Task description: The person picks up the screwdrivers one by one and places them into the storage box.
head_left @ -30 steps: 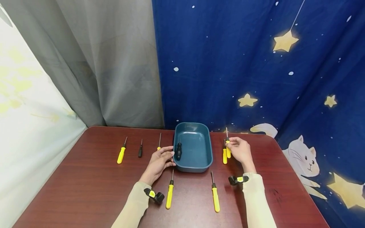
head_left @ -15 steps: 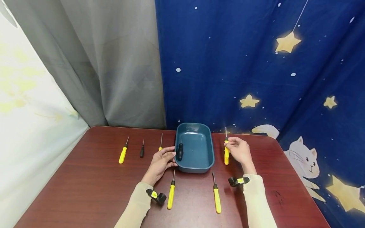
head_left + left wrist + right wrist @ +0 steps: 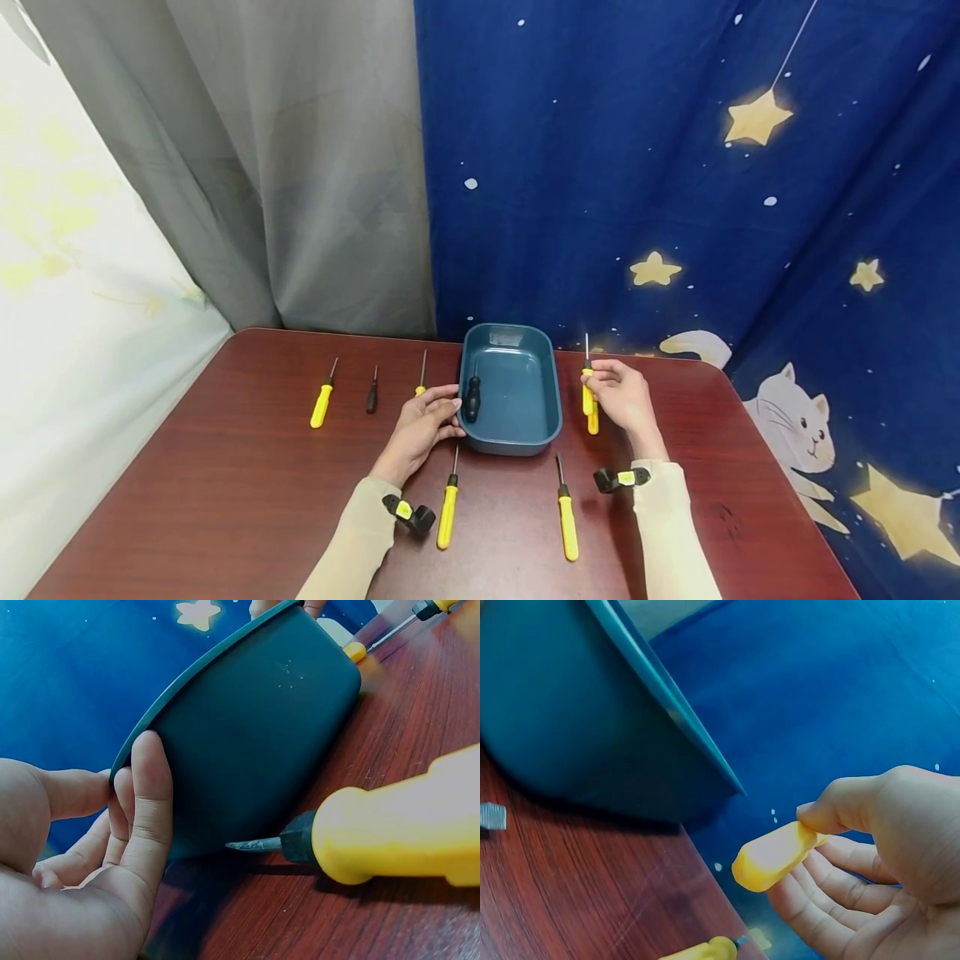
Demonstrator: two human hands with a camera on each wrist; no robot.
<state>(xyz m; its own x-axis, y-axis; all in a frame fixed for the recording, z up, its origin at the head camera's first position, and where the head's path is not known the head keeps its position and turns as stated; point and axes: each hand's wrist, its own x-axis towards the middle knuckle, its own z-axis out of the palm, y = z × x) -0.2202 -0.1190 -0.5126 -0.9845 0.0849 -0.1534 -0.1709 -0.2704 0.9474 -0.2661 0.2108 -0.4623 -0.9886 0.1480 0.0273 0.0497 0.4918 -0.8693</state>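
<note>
My left hand (image 3: 422, 427) pinches the left rim of a teal plastic bin (image 3: 247, 727) between thumb and fingers. Inside the bin, along its left wall, lies a black screwdriver (image 3: 472, 398). To the right of the bin, my right hand (image 3: 624, 398) pinches a yellow-handled screwdriver (image 3: 772, 859) near the top of its handle, shaft pointing away from me. In the right wrist view it is raised off the table. Below it, a second yellow screwdriver (image 3: 593, 419) rests on the table, partly covered in the head view.
On the reddish-brown table (image 3: 247, 492), left of the bin, lie a yellow screwdriver (image 3: 320, 406), a small black one (image 3: 372, 396) and another yellow one (image 3: 421, 389) half behind my left hand. Two more, a left one (image 3: 447, 515) and a right one (image 3: 567, 525), lie in front. Curtains hang behind.
My right hand has carried its yellow screwdriver a little to the left, from the right side of the lying one across to its left. The left hand keeps its grip on the bin.
</note>
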